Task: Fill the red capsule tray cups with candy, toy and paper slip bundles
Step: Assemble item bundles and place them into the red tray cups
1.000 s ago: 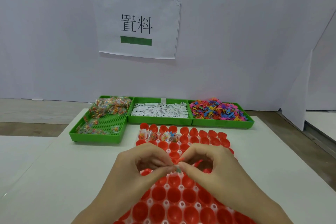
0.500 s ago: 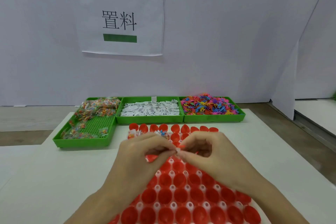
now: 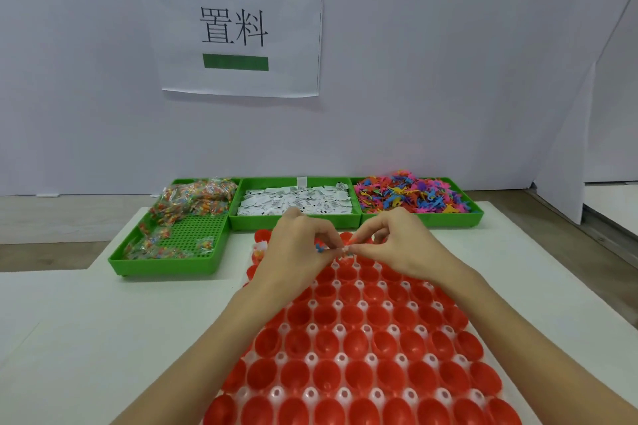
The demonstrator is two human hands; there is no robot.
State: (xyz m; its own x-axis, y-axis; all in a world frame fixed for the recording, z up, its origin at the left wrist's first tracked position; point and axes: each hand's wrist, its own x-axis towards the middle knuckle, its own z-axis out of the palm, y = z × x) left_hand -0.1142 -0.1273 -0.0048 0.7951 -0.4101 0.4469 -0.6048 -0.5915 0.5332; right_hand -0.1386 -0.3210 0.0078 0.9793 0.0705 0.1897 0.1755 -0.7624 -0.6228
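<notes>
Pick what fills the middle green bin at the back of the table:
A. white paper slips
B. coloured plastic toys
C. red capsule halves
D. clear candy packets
A: the middle green bin holds white paper slips, with the clear candy packets in the bin to its left and the coloured plastic toys to its right.

bundle [image 3: 340,249]: pinched between the fingertips of both hands, mostly covered by them; only specks of blue, white and red are seen, and its contents cannot be made out.
red capsule tray [image 3: 362,348]: cut off by the bottom edge of the picture; its far-left cups are hidden under the left hand [image 3: 297,252] and forearm.
filled cups [image 3: 259,250]: partly covered at the tray's far-left corner; contents too small to tell.
paper slips [image 3: 297,202]: print too small to be read.
forearms: cut off by the bottom edge.
</notes>
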